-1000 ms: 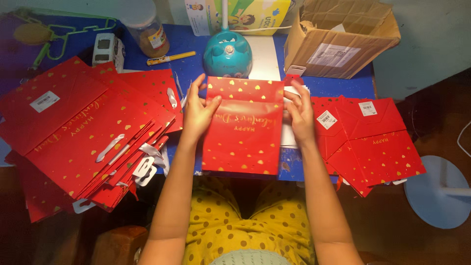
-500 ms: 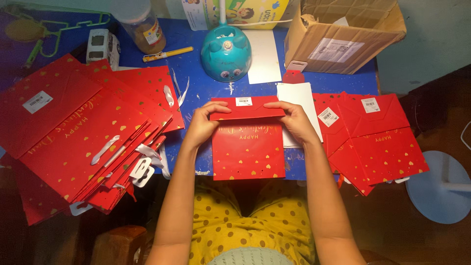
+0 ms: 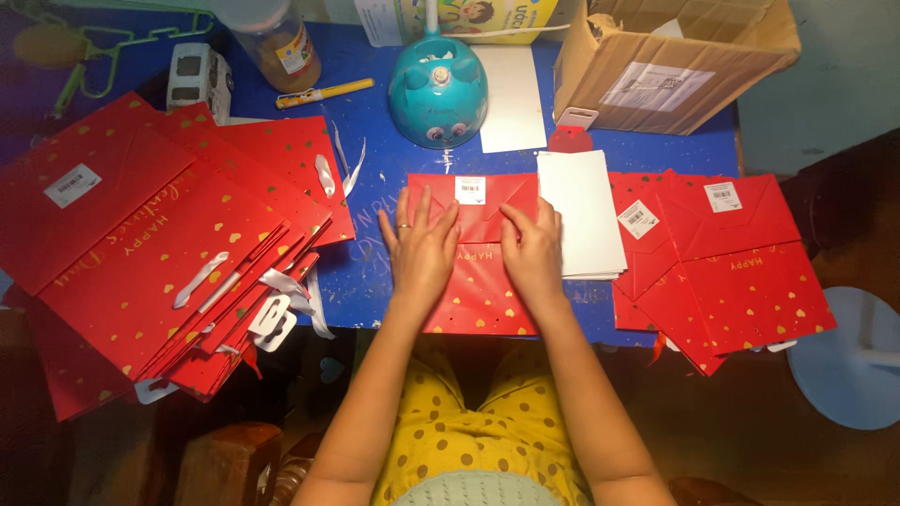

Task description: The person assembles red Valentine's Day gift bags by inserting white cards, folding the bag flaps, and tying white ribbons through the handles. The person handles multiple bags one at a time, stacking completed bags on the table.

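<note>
Red gift bag (image 3: 480,272) with gold hearts lay flat on the blue bench (image 3: 375,141), at the front edge, directly before the person in the yellow dotted clothing. We saw its bottom part folded over, with a small white sticker (image 3: 470,189) on the fold. The left hand (image 3: 419,245) rested on the left half of the bag, palm down, with the fingers spread open and a ring on one finger. The right hand (image 3: 532,248) lay on the right half, also flat, with the fingers held close together. Both hands pressed on the bag and neither one pinched anything.

Just beside the right hand, a stack of white cards (image 3: 583,214) lay on the bench, and its left edge touched the bag. Further to the right we noticed a pile of flat red bags (image 3: 727,262) of the same kind. On the left side there was a bigger pile of red bags with white ribbon handles (image 3: 169,253), partly hanging over the bench edge. Behind the bag stood a turquoise round lamp base (image 3: 438,92), with a white sheet (image 3: 514,98) beside it. An open cardboard box (image 3: 670,66) stood at the back right, and a jar (image 3: 277,47), a yellow pen (image 3: 323,93) and a small white toy car (image 3: 197,75) at the back left.
</note>
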The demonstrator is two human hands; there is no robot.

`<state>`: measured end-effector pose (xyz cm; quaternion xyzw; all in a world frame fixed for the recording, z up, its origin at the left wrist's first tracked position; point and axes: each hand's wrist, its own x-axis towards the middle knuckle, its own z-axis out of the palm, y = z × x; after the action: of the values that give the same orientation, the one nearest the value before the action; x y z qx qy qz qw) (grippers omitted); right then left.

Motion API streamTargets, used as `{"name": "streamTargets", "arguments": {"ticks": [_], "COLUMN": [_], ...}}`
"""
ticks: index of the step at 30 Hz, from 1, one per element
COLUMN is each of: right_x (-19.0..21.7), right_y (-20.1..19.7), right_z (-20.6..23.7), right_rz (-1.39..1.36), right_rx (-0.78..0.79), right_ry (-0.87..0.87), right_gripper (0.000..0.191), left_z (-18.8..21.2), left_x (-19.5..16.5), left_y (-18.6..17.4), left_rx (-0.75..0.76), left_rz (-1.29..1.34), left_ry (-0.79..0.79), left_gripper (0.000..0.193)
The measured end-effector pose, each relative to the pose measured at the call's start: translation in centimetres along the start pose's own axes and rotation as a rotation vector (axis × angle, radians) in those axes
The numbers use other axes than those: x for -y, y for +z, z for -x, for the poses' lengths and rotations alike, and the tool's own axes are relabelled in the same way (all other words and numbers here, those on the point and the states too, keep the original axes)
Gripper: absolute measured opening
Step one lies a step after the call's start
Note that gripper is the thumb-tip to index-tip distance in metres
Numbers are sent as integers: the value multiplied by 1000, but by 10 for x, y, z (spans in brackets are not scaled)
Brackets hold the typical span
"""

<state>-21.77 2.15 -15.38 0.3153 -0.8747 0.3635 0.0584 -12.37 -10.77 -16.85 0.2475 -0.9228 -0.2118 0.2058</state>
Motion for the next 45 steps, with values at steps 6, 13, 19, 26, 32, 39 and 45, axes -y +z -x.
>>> {"name": "streamTargets", "arguments": {"ticks": [6, 13, 19, 26, 32, 39, 45], "right_x": [-4, -12, -14, -19, -19, -28, -36], "right_y": [10, 14, 21, 26, 26, 25, 27], "right_z": [1, -1, -6, -7, -5, -7, -10], "right_rz": [456, 435, 413, 385, 342, -14, -131], "right_rx": [72, 178, 162, 136, 127, 17, 50], "right_ry": [-217, -220, -207, -215, -223, -226, -217], "right_gripper": [49, 62, 61, 56, 52, 25, 19], "left_z": [-2, -29, -51, -48, -49, -35, -30], "left_x": [0, 9, 30, 24, 27, 6, 3], "left_y": [10, -3, -11, 6, 2, 7, 19], "left_rx": [86, 75, -70, -144, -255, -229, -104], "left_rz": [-96, -161, 7, -54, 214, 487, 517], "left_ry": [70, -186, -293, 55, 60, 438, 642], "left_gripper": [60, 80, 72, 42, 45, 45, 56]}}
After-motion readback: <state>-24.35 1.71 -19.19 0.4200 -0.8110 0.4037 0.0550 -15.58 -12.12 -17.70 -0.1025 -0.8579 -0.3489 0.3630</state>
